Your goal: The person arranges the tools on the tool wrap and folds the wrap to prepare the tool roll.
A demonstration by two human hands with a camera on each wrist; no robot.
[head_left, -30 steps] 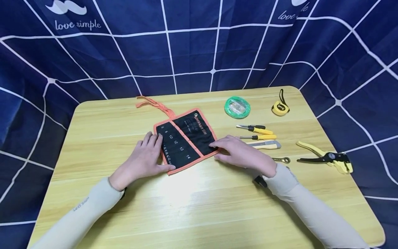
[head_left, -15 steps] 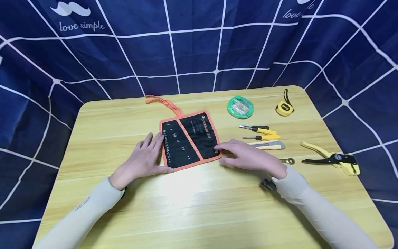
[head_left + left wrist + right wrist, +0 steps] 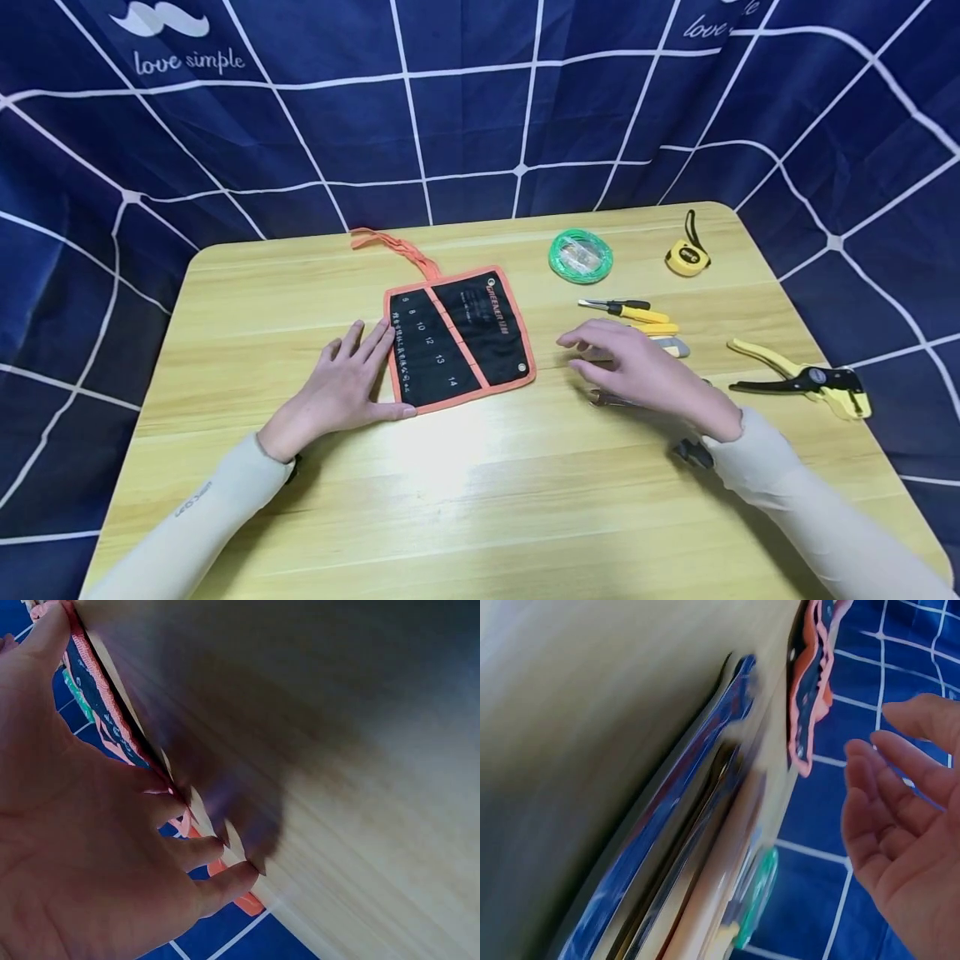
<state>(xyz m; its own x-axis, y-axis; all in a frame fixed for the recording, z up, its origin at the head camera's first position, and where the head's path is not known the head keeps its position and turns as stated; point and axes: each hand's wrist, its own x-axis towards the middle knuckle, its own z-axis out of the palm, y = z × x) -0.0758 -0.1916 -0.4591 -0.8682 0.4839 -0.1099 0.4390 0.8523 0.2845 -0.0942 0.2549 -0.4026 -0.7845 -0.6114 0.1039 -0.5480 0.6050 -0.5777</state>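
Observation:
A black tool pouch (image 3: 487,329) with orange edging and numbered pockets lies flat on the table. My left hand (image 3: 341,375) rests at its left edge, fingers spread, thumb on the lower corner; the left wrist view has these fingertips down on the wood beside the orange hem. To the right of the pouch, my right hand (image 3: 645,362) hovers with loosely bent fingers and nothing in them. Below it lies a wrench (image 3: 609,399), mostly covered in the head view. In the right wrist view a shiny wrench (image 3: 660,791) lies beside another slim metal tool (image 3: 697,817) and the utility knife (image 3: 724,870).
Yellow-handled screwdrivers (image 3: 648,316) and the utility knife's grey end (image 3: 672,346) show beyond my right hand. Farther back are a green wire coil (image 3: 558,257) and a tape measure (image 3: 686,258). Wire strippers (image 3: 806,382) lie at the right. Orange ties (image 3: 401,247) trail behind the pouch.
The pouch has turned slightly and shifted right, then stayed still. My right hand has let go of its right corner and moved right over the tools. My left hand has stayed at the left edge.

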